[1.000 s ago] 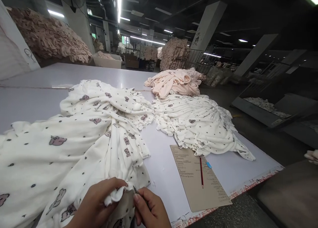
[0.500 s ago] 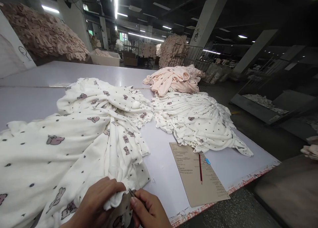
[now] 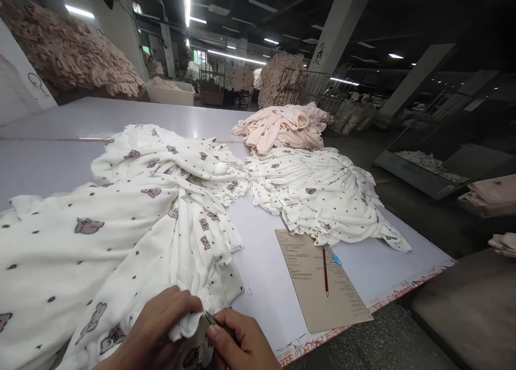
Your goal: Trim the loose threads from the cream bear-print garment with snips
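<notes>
Both hands working a hem of white printed garment (image 3: 133, 236), left of the paper form (image 3: 322, 289).
Left hand (image 3: 157, 332) pinches the bunched hem edge; right hand (image 3: 242, 343) pinches a small metal tool (image 3: 212, 320) touching that hem. Red pencil (image 3: 324, 270) lies on the form; white garment pile (image 3: 318, 198) just behind the form.

Left hand (image 3: 155, 332), right hand (image 3: 244, 344): pinch grips.

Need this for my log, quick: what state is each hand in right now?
Left hand: closed, pinching an edge of the white printed garment.
Right hand: closed, holding a small metal tool against that edge.
</notes>
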Demonstrator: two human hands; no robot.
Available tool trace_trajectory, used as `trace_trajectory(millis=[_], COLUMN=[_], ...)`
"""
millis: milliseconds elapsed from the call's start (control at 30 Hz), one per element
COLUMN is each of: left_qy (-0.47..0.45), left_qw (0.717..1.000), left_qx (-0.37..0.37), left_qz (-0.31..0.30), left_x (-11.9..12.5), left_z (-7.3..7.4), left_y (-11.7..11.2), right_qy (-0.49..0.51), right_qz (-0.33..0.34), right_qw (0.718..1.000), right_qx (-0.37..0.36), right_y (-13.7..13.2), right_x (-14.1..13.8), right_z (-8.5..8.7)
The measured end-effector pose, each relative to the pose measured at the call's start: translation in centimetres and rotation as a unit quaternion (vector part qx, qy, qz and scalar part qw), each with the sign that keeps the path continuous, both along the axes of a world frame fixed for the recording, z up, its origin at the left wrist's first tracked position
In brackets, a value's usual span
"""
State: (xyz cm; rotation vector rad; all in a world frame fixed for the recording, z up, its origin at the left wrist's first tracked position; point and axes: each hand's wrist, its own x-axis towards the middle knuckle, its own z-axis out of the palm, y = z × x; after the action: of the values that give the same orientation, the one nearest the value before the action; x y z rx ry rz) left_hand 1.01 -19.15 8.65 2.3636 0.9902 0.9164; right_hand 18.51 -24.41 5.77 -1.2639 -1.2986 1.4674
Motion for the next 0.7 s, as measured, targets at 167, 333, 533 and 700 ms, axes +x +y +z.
trace_trajectory(millis=[167, 333, 533, 700], left_qy=[-0.007, 0.0, 0.004, 0.014], left_qw=[1.0, 1.0, 1.0, 1.0], left_qx=[-0.007, -0.008, 0.011, -0.005], left_qz=[0.004, 0.008, -0.006, -0.009], left_x=[0.1, 0.0, 0.3, -0.3], left_z=[0.0, -0.1, 0.1, 0.2], left_y=[-0.1, -0.1, -0.1, -0.2], right_qy=[-0.01, -0.026, -0.107, -0.069], right_qz=[0.01, 0.003, -0.01, 0.002], right_qw=[1.0, 0.999, 0.992, 0.997], right_qx=[0.011, 0.019, 0.066, 0.017], right_y=[0.1, -0.1, -0.3, -0.2], right_x=[0.2, 0.4, 0.5, 0.3], right_z=[0.1, 0.2, 0.8, 1.3])
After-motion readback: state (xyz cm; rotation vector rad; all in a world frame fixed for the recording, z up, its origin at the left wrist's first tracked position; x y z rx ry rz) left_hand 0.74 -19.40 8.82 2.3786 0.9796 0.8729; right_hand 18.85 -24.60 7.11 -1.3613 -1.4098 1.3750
